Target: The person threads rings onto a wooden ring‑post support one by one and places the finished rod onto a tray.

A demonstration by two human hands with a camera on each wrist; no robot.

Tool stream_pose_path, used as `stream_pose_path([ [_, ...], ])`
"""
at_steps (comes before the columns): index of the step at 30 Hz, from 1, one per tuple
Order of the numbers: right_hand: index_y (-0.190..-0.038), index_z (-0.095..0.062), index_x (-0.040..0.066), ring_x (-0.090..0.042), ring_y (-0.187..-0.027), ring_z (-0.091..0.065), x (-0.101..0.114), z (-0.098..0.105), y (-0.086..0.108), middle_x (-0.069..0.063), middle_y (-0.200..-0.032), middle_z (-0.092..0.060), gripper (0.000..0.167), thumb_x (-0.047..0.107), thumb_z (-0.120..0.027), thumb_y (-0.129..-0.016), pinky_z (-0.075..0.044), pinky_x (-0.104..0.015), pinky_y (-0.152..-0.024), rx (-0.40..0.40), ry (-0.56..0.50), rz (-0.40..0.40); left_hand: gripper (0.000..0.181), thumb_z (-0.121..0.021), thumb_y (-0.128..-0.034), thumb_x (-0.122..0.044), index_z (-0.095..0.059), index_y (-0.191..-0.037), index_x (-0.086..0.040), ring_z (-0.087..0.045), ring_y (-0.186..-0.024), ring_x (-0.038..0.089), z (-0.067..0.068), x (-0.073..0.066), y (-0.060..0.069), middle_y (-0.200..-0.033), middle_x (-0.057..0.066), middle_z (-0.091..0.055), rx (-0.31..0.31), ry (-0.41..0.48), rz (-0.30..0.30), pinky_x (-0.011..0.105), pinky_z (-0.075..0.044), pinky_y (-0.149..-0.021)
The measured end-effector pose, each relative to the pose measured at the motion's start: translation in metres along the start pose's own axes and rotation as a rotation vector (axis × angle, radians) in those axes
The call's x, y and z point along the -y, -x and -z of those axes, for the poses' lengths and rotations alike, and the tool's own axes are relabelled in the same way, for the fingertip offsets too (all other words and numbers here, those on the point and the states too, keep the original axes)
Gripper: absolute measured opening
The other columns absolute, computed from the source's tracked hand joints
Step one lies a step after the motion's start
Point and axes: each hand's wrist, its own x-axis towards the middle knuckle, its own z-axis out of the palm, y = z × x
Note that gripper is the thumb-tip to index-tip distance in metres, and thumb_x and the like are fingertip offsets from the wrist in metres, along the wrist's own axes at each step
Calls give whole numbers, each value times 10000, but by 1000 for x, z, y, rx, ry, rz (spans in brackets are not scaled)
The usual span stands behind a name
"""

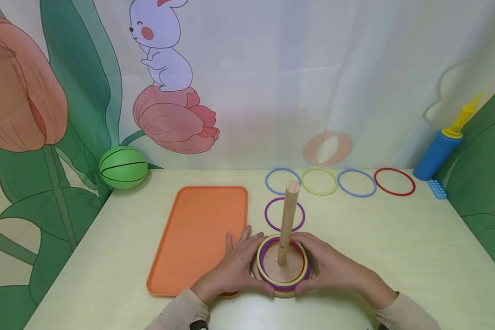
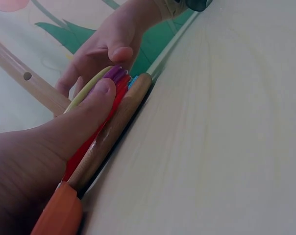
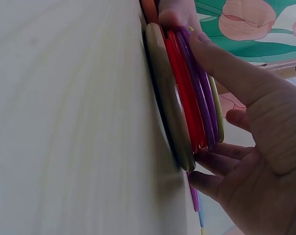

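Note:
A wooden post (image 1: 289, 211) rises from a round wooden base (image 1: 283, 274) with a stack of rings around its foot. On top lies a yellow ring (image 1: 283, 284), with purple rings (image 3: 202, 98) and red rings (image 3: 183, 93) under it; a bit of blue shows low in the left wrist view. My left hand (image 1: 241, 263) holds the stack's left side, thumb in front, some fingers spread over the orange tray (image 1: 202, 229). From the right, my right hand (image 1: 334, 261) grips the same stack between thumb and fingers.
Behind the post lies a purple ring (image 1: 266, 220). A row of single rings runs along the back: blue (image 1: 266, 180), yellow (image 1: 321, 195), blue (image 1: 360, 196) and red (image 1: 398, 195). A green ball (image 1: 123, 167), a blue pump (image 1: 437, 153) and a blue block (image 1: 437, 189) stand at the back corners.

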Motion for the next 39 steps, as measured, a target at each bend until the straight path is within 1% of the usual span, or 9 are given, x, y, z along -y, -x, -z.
stream_pose_path([
  [6,-1593,-416,241,-217,-1437,-476,-2,0,0,26,-1556,-492,1124,463,-998,-658,-325,-262,-1219,3,-8,7,1268,-978,-609,-607,-379,-1635,-164,-32,-1624,379,0,-1,0,-1693,117,-357,2,4,6,723,199,-1174],
  [9,-1625,-374,241,-237,-1451,-466,-2,2,1,17,-1578,-478,1210,471,-1010,-622,-338,-312,-1224,6,0,-8,1286,-983,-601,-604,-374,-1636,-147,-37,-1623,381,0,-2,0,-1692,113,-359,4,-6,6,729,193,-1173],
  [12,-1640,-355,226,-304,-1466,-455,-6,8,2,-32,-1607,-466,1233,525,-986,-624,-379,-454,-1214,-10,-7,-41,1303,-988,-588,-607,-370,-1638,-145,-44,-1622,381,1,-3,0,-1690,111,-365,7,-17,5,734,185,-1174],
  [16,-1617,-385,91,-458,-1440,-462,-19,19,2,-192,-1605,-462,950,502,-829,-883,-399,-648,-1148,-76,-100,-61,1316,-990,-577,-609,-365,-1639,-146,-49,-1621,387,1,-3,-1,-1689,117,-364,9,-22,-3,737,184,-1172],
  [20,-1514,-499,-10,-475,-1380,-517,-36,26,-4,-246,-1513,-541,570,302,-656,-1065,-423,-667,-1115,-195,-60,-111,1319,-991,-575,-608,-362,-1641,-149,-46,-1620,391,1,-2,-1,-1690,122,-360,11,-16,-6,735,190,-1170],
  [24,-1435,-595,-8,-446,-1388,-514,-49,31,-14,-222,-1465,-589,473,197,-712,-1025,-408,-643,-1139,-247,75,-170,1323,-990,-571,-614,-360,-1644,-164,-45,-1621,383,-1,0,0,-1690,118,-362,12,-17,1,732,189,-1172],
  [29,-1412,-639,16,-550,-1458,-372,-58,32,-25,-348,-1534,-463,471,227,-738,-1002,-303,-729,-1165,-166,124,-188,1332,-985,-569,-624,-352,-1646,-162,-51,-1621,382,-1,2,0,-1691,118,-360,13,-30,3,738,181,-1173],
  [33,-1293,-708,50,-602,-1464,-316,-61,30,-31,-411,-1537,-410,399,234,-798,-951,-267,-756,-1165,-103,155,-197,1331,-983,-573,-625,-352,-1646,-154,-55,-1618,397,0,0,0,-1691,120,-359,14,-34,1,743,177,-1171],
  [39,-873,-673,150,-459,-1286,-590,-62,31,-36,-203,-1284,-683,304,283,-937,-801,-464,-590,-1097,-147,281,-241,1315,-989,-575,-614,-365,-1640,-162,-57,-1619,394,1,-1,0,-1690,111,-365,10,-30,2,746,172,-1173],
])
